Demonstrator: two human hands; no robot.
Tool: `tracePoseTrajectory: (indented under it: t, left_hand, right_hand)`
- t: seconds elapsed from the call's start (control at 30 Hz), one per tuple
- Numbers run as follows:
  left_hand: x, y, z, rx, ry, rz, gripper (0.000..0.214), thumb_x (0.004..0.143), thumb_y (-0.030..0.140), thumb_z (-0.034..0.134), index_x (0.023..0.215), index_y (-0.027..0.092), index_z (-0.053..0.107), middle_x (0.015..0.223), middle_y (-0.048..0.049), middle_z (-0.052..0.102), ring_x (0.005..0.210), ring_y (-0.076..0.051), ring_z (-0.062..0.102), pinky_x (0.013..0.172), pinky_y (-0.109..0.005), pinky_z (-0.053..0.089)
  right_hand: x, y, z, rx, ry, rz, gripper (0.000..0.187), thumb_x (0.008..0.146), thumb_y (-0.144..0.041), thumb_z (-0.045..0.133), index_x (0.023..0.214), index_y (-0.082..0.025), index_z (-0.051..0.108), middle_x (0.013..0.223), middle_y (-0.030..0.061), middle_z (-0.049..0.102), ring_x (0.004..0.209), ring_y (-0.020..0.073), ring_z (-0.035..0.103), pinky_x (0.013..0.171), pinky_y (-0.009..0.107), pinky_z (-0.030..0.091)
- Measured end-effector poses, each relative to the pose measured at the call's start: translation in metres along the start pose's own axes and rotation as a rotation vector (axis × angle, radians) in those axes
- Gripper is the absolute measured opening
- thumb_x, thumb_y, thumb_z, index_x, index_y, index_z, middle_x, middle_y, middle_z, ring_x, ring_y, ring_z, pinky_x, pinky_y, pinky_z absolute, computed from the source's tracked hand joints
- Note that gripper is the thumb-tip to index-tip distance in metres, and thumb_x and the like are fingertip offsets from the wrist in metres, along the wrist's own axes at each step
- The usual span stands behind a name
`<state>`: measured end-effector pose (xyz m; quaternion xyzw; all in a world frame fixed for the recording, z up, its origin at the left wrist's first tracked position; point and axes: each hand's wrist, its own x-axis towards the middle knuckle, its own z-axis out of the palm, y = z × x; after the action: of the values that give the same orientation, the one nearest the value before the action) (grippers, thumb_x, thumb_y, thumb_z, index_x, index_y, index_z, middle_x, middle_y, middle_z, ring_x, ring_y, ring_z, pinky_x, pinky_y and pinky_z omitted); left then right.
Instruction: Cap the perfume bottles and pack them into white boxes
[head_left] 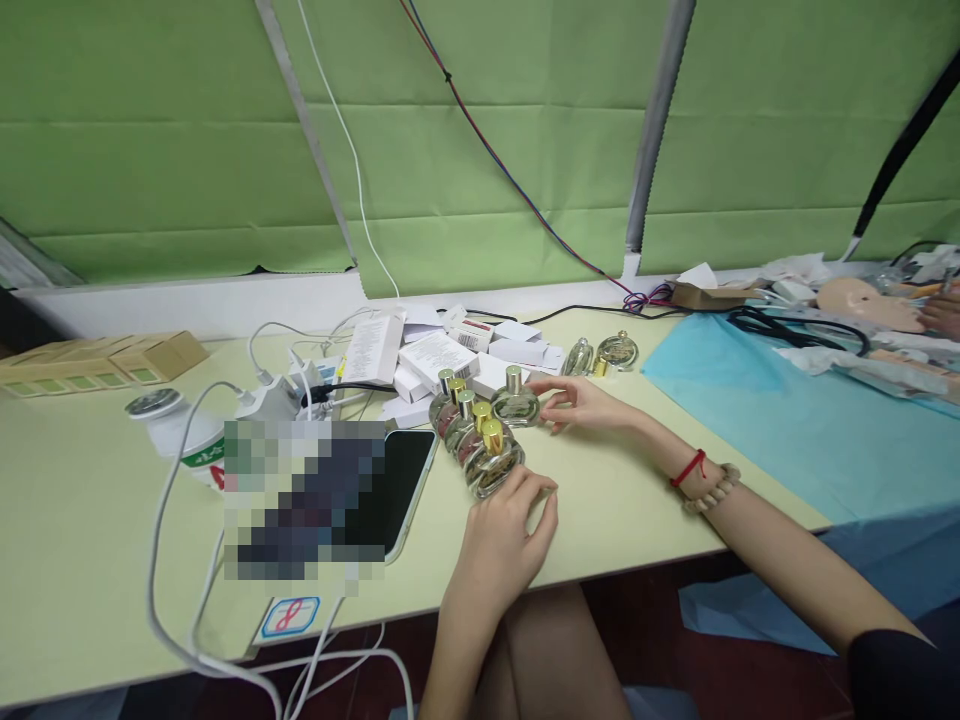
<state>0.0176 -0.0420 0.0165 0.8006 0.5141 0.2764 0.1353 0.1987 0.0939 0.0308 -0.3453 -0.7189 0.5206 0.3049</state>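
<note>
Several glass perfume bottles stand in a slanting row on the table, with gold and pale green caps. My left hand [510, 530] rests beside the front perfume bottle [491, 462], its knuckles close against the glass. Its fingers are bent, thumb apart, and nothing shows in them. Another perfume bottle [516, 402] with a pale green cap stands just right of the row. My right hand [589, 404] is at that bottle's right edge, fingers spread around the side; whether they touch the glass is hard to tell. Two more bottles [616, 351] lie farther back.
White cartons and papers [435, 360] are heaped behind the bottles. To the left are a phone [409, 480], a white jar [176, 430], cables and a power strip [270, 400]. A blue sheet [742, 400] covers the right side, where another person's hand [941, 310] shows.
</note>
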Motion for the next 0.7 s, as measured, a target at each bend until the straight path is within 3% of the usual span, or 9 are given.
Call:
tracePoseTrajectory:
  t: [0.07, 0.13, 0.23, 0.3, 0.37, 0.5, 0.7]
  left_hand:
    - [0.000, 0.000, 0.000, 0.000, 0.003, 0.002, 0.022, 0.089, 0.027, 0.040, 0.094, 0.024, 0.061, 0.095, 0.0008, 0.064, 0.066, -0.010, 0.059, 0.058, -0.023, 0.042]
    - [0.000, 0.000, 0.000, 0.000, -0.002, -0.002, 0.023, 0.089, 0.027, 0.039, 0.094, 0.023, 0.061, 0.095, 0.0004, 0.064, 0.067, -0.011, 0.060, 0.058, -0.023, 0.042]
    - [0.000, 0.000, 0.000, -0.001, -0.013, -0.008, 0.022, 0.090, 0.027, 0.039, 0.095, 0.023, 0.061, 0.096, 0.0004, 0.064, 0.068, -0.011, 0.060, 0.059, -0.023, 0.042]
    - [0.000, -0.001, 0.001, 0.002, -0.014, -0.008, 0.022, 0.090, 0.028, 0.040, 0.095, 0.024, 0.061, 0.096, 0.0009, 0.064, 0.068, -0.011, 0.060, 0.058, -0.023, 0.041]
    - [0.000, -0.001, 0.001, 0.006, -0.013, -0.005, 0.022, 0.090, 0.028, 0.040, 0.094, 0.024, 0.061, 0.096, 0.0013, 0.064, 0.067, -0.010, 0.059, 0.058, -0.023, 0.041]
    - [0.000, -0.002, 0.002, 0.006, -0.002, 0.000, 0.022, 0.090, 0.027, 0.040, 0.094, 0.024, 0.061, 0.095, 0.0010, 0.063, 0.067, -0.010, 0.059, 0.058, -0.022, 0.041]
    - [-0.001, -0.001, 0.001, 0.012, 0.002, 0.004, 0.022, 0.089, 0.027, 0.040, 0.094, 0.024, 0.062, 0.094, 0.0012, 0.063, 0.065, -0.010, 0.059, 0.058, -0.022, 0.042]
  right_hand:
    - [-0.001, -0.002, 0.000, -0.018, -0.027, -0.031, 0.048, 0.075, -0.029, 0.065, 0.121, -0.023, 0.055, 0.131, 0.0108, 0.049, 0.087, 0.0142, 0.063, 0.066, 0.027, 0.057]
    - [0.000, -0.004, -0.002, -0.131, 0.036, -0.075, 0.042, 0.077, -0.029, 0.062, 0.118, -0.022, 0.059, 0.126, 0.0102, 0.053, 0.087, 0.0153, 0.061, 0.064, 0.027, 0.055]
    - [0.002, -0.001, -0.012, -0.407, 0.400, -0.177, 0.036, 0.075, -0.026, 0.060, 0.111, -0.020, 0.062, 0.116, 0.0103, 0.058, 0.084, 0.0173, 0.057, 0.071, 0.033, 0.052]
    - [0.003, 0.004, -0.022, -0.587, 0.672, -0.198, 0.044, 0.073, -0.023, 0.060, 0.116, -0.019, 0.059, 0.116, 0.0113, 0.056, 0.087, 0.0202, 0.055, 0.080, 0.039, 0.049]
    - [0.004, 0.010, -0.032, -0.723, 0.795, -0.148, 0.057, 0.070, -0.024, 0.060, 0.127, -0.018, 0.050, 0.123, 0.0126, 0.052, 0.096, 0.0250, 0.053, 0.086, 0.043, 0.045]
    - [0.003, 0.020, -0.043, -0.820, 0.737, -0.019, 0.074, 0.070, -0.030, 0.061, 0.138, -0.015, 0.036, 0.131, 0.0133, 0.049, 0.116, 0.0323, 0.042, 0.091, 0.045, 0.041]
    - [0.003, 0.025, -0.047, -0.782, 0.664, -0.055, 0.074, 0.072, -0.033, 0.061, 0.139, -0.015, 0.035, 0.128, 0.0123, 0.054, 0.115, 0.0296, 0.043, 0.090, 0.042, 0.042]
